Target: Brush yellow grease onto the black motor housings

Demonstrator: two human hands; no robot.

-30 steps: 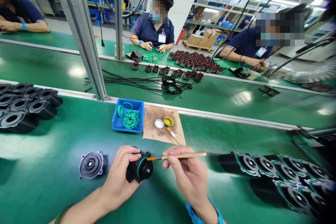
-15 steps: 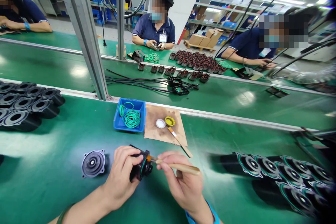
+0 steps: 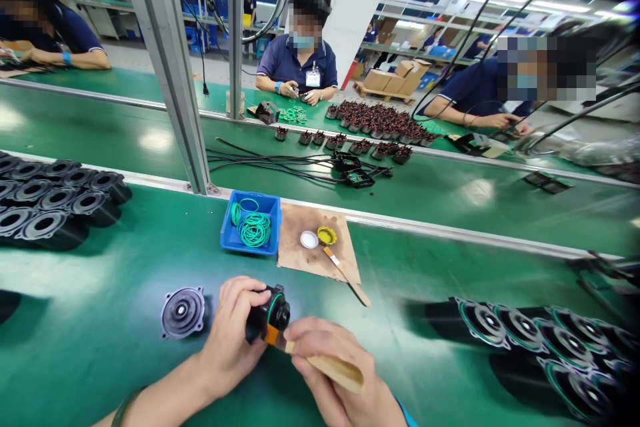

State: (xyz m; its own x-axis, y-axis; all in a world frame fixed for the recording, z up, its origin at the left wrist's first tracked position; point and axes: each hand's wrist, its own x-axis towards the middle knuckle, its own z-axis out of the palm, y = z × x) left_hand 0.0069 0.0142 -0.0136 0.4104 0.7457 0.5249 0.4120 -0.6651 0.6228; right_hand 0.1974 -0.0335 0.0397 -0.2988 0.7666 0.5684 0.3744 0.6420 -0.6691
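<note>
My left hand (image 3: 235, 333) is wrapped round a black cylindrical housing (image 3: 274, 307) with a green sealing ring around its end. In my right hand (image 3: 335, 360) is a brush (image 3: 333, 370) with a wooden handle, its orange bristle end against the lower edge of the housing. To the left of my left hand, a round flanged cover (image 3: 183, 312) lies on the green table. A blue bin (image 3: 224, 230) with several green rings (image 3: 255, 229) stands beyond my hands. Beside it, a piece of cardboard (image 3: 290, 255) bears a yellow cap (image 3: 327, 235), a white lid (image 3: 309, 239) and a second brush (image 3: 345, 273).
Black housings stand in rows at the left (image 3: 57, 199), and others with green rings lie at the right (image 3: 530, 330). A metal post (image 3: 167, 60) rises behind the bin. Across the line, co-workers (image 3: 300, 60) sit near many dark red-and-black parts (image 3: 373, 121).
My right hand has moved down with the brush, taking its bristles from the housing's upper side to its lower edge. The whole view has shifted slightly.
</note>
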